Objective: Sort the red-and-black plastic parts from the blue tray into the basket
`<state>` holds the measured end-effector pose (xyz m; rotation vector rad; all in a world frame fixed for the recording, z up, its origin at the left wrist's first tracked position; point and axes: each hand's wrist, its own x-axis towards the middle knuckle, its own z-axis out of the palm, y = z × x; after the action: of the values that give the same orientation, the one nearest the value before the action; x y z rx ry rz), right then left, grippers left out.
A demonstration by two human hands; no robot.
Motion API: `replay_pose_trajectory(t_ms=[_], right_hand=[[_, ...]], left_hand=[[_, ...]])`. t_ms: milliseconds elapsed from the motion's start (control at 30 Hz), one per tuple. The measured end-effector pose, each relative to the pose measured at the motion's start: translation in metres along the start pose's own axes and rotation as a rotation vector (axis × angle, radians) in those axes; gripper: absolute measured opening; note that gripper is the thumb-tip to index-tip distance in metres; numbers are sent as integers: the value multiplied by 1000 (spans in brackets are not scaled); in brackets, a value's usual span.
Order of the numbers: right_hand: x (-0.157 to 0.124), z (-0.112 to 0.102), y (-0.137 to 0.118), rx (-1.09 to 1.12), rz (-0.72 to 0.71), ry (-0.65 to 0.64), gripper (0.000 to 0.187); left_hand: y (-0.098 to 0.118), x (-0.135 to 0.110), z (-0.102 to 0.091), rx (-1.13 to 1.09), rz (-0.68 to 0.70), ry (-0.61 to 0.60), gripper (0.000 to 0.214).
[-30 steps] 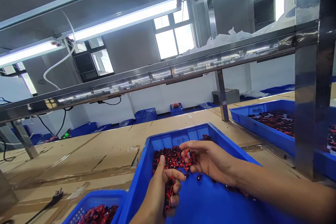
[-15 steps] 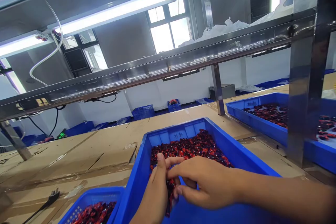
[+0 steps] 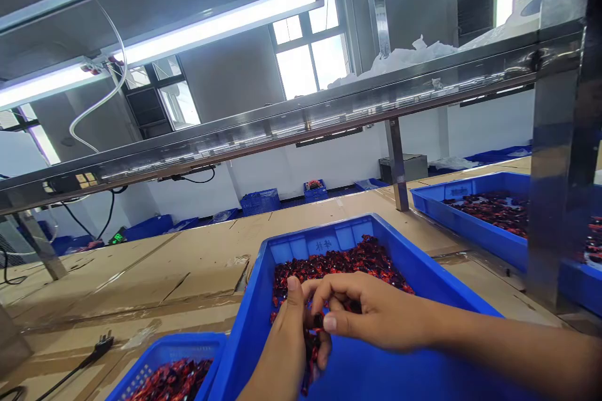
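Observation:
My left hand (image 3: pixel 286 338) is cupped, thumb up, around a handful of small glossy red-and-black pieces (image 3: pixel 309 351), some hanging below its fingers. Between the thumb and forefinger of my right hand (image 3: pixel 376 310) is one dark shiny piece (image 3: pixel 318 321), right beside the left fingers. Both hands are over a large blue tray (image 3: pixel 435 282). More of the same pieces (image 3: pixel 338 266) are heaped at the tray's far end, while its blue bottom shows near me. What exactly the pieces are I cannot make out.
A smaller blue basket (image 3: pixel 188 344) of similar pieces stands against the tray's left side. Another blue tray (image 3: pixel 426 203) lies behind the steel post (image 3: pixel 550 200) on the right. A black plug (image 3: pixel 101 344) rests on the cardboard-covered table (image 3: pixel 155 282). A steel shelf rail (image 3: pixel 282 122) crosses above.
My right thumb and forefinger have come together on a dark piece, which now shows at their tips. The left hand still holds its handful. The view has shifted slightly.

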<state>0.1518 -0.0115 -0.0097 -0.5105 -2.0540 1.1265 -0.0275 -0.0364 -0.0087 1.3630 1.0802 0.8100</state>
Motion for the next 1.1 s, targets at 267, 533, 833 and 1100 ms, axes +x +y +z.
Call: replay_pose_trajectory(t_ms=[267,533,833,1100], right_hand=[[-4,-7,-6,423,127,-170,13],[-7,-5,-15,170,8,-139,12],[-2,-5,-6,539,211,-127,17],[4,-10,-6,602,354,-19,26]], left_hand=[[-10,6,-5,52,162,45,95],[0,-16,4,155,375,158,93],[-1,-11,0,132,361,130,96],[-3,-8,0,64,328,70,110]])
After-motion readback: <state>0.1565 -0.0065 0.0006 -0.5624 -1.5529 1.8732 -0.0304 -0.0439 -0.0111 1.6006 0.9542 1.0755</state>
